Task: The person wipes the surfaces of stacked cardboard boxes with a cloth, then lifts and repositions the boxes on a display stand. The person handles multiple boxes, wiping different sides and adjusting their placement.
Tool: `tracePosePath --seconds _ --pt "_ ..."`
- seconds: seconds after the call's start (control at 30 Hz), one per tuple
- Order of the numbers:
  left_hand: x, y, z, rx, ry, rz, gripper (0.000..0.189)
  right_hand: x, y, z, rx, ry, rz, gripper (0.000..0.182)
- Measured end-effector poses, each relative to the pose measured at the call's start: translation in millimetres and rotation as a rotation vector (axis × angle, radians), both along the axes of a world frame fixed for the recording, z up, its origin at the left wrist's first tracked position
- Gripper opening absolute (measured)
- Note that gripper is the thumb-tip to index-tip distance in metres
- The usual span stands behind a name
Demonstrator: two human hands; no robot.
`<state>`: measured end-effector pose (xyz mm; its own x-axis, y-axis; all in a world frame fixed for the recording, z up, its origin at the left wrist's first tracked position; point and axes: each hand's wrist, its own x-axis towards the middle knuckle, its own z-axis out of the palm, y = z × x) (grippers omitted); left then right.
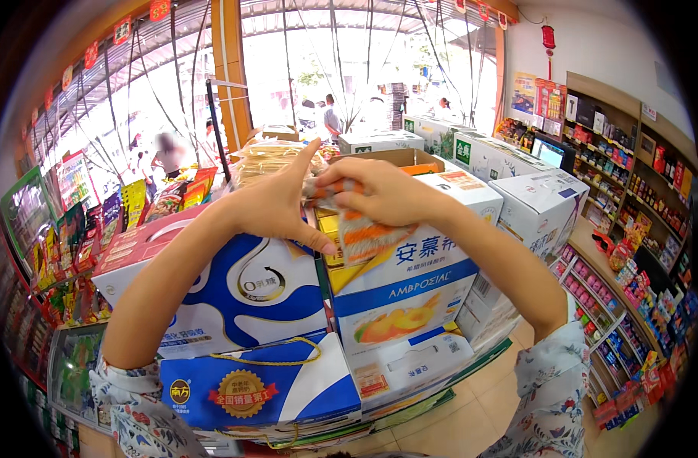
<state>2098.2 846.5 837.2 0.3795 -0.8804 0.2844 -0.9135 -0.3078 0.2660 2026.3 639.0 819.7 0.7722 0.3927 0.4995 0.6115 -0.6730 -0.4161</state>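
My right hand [380, 192] grips a bunched orange-and-grey striped cloth [374, 235]. Part of the cloth hangs over the corner of a white-and-blue yogurt carton [406, 286] with fruit pictured on its front. My left hand [271, 200] is spread wide, thumb and fingers apart, over a tall blue-and-white gift carton [280, 280]. Between these two cartons, just below the hands, a gold-coloured surface [329, 226] shows. Whether the left fingertips touch the cloth's far end, I cannot tell.
Lower in front stands a blue carton with a gold cord handle [263, 386]. An open cardboard box [383, 154] and white cartons [538, 194] are behind and to the right. Bagged snacks [134, 203] fill the left. A counter with a monitor [549, 151] stands right; people are outside.
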Motion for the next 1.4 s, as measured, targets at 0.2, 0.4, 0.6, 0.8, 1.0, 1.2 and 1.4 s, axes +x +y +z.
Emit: tracePosePath --seconds 0.2,0.4,0.6,0.8,1.0,1.2,1.4 --pt "-10 -5 2 0.076 0.089 0.067 0.134 -41 -79 20 -0.516 -0.077 -0.933 0.018" --pt "-13 -4 8 0.111 0.083 0.064 0.129 -22 -132 3 -0.552 -0.1 -1.12 0.023" --pt "-9 -5 4 0.115 0.081 0.08 0.126 -1 -28 -7 -0.49 -0.173 -0.559 0.02" --pt "-4 -2 3 0.01 0.14 -0.026 0.117 -28 41 -9 -0.215 -0.282 -0.183 0.027" --pt "-5 -2 0 0.09 0.017 0.068 0.119 -39 -76 6 -0.368 -0.005 -0.252 0.037" --pt "-6 -4 1 0.055 0.029 0.045 0.125 -38 -122 0 -0.446 0.102 -0.772 0.039" --pt "-7 -4 3 0.044 0.044 0.013 0.129 -15 -35 -10 -0.507 -0.235 -0.322 0.037"
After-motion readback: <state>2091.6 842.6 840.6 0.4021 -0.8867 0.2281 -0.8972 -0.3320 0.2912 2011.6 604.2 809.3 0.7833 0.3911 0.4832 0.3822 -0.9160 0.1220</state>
